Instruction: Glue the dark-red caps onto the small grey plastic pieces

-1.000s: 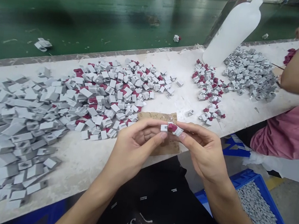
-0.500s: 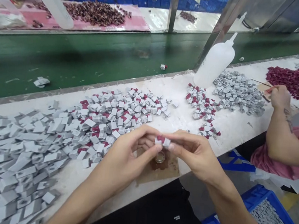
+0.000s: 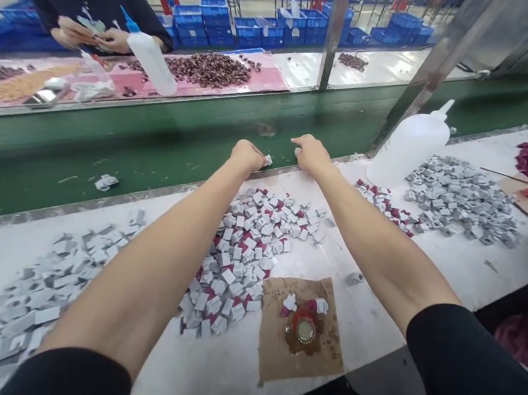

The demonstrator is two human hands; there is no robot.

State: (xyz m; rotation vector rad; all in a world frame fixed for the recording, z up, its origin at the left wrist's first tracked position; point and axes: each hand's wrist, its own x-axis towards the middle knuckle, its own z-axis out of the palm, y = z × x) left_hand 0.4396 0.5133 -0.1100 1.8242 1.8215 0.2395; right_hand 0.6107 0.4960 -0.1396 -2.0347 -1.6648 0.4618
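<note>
While both arms extend over the long, flat green belt [image 3: 195, 134], beyond the white worktop [image 3: 207, 377], the step in hand appears to be a reach with small parts. Grey-and-maroon block pile [image 3: 245, 239] lies below; square brown cardboard [image 3: 275, 356] nearer. Left hand [image 3: 245, 156]: narrow pinch on a small whitish piece [image 3: 268, 159]. Right hand [image 3: 314, 156]: pale, small part [image 3: 297, 153] at fingertips; grip cannot be told. Any release would call for gently parted fingertips.

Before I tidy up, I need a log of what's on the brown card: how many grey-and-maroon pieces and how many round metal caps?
Grey-and-maroon pieces: 2
Round metal cap: 1
Total on the brown card: 3
</note>
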